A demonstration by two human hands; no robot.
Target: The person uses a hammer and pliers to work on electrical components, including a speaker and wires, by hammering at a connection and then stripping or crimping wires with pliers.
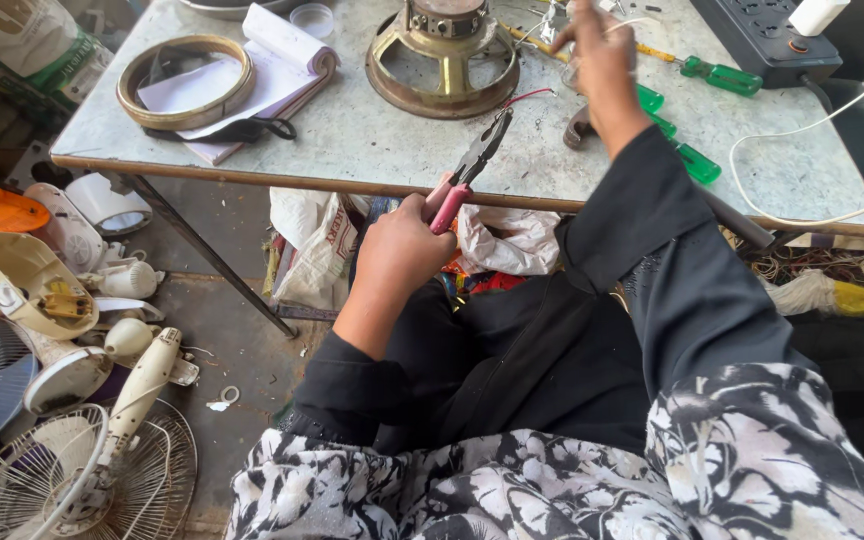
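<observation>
Grey worktable [352,140] fills the top, with a round brass frame [442,60] at 12 o'clock. Left hand [397,250] is wrapped tight on pink-handled pliers [472,165], long way pointing to 1 o'clock, tip over the table edge, by a red wire [532,95], gripping nothing yet. Right hand [602,60] pinches something small; I cannot tell what.

A round brass-coloured metal speaker frame [442,60] is sitting on the grey worktable [352,140], right of an open paper notebook [252,80]; pink-handled pliers [472,165] are lying before it.
</observation>
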